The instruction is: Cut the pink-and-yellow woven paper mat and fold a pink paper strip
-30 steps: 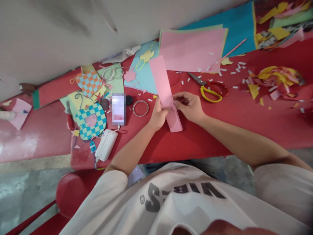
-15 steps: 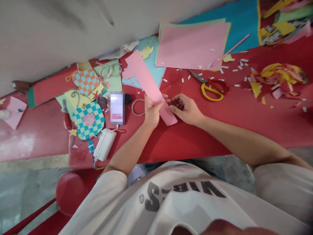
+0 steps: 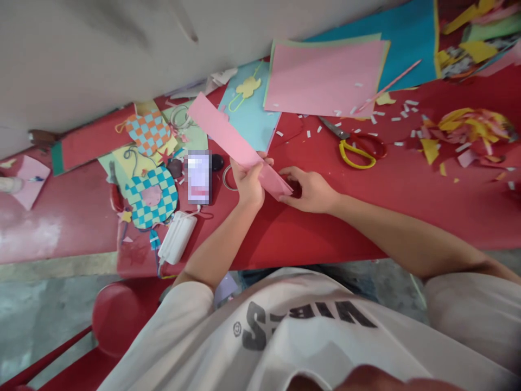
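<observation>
A folded strip of pink paper (image 3: 228, 134) slants above the red table, its far end up and to the left. My left hand (image 3: 250, 183) is closed around its lower half, thumb on top. At the near end, my right hand (image 3: 311, 190) pinches the strip's edge between thumb and fingers; the other fingers curl underneath. To the right of my hands lie scissors (image 3: 358, 149) with one yellow and one red handle loop. Left of my left hand are a metal ring (image 3: 228, 178), partly covered by the hand, and a phone (image 3: 199, 177) with a blurred screen.
Pink sheets (image 3: 325, 76) and a pink pencil-like stick (image 3: 391, 85) lie at the back, among white paper bits. Yellow and pink scraps (image 3: 474, 126) are heaped at right. Checkered paper pieces (image 3: 150, 196) and a white power bank (image 3: 177, 237) sit at left.
The pink strip has swung left and lies at a flatter slant. My right hand has moved onto its near end and now grips it. My left hand keeps its hold.
</observation>
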Demonstrator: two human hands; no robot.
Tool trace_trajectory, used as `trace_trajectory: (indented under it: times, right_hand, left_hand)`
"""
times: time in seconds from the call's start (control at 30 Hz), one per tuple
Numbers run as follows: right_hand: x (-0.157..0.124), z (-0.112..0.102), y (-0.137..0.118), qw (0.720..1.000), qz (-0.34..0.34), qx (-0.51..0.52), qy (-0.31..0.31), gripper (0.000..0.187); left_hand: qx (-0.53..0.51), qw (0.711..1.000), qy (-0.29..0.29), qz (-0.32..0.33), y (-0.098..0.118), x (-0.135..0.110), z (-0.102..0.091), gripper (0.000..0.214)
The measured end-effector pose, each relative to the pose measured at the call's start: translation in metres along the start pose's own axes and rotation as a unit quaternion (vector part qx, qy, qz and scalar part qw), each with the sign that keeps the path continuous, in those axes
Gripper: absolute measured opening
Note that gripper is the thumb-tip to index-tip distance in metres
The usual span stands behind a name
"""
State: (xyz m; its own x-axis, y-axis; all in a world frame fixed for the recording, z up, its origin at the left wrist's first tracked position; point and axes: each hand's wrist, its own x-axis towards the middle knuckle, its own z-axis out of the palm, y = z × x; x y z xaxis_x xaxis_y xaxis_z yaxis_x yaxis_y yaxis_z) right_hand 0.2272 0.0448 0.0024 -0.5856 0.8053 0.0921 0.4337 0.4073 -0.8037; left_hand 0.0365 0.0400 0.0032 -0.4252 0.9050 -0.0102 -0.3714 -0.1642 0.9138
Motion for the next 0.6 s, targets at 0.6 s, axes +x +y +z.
trace_trajectory:
  times: [0.6]
  right_hand:
    - [-0.001,0.006,-0.001,0.986,-0.030,-0.138,0.088,0.067]
  left_hand:
    - [-0.032,0.999,-0.019,-0.011,0.000,-0.005,0.000,0.086]
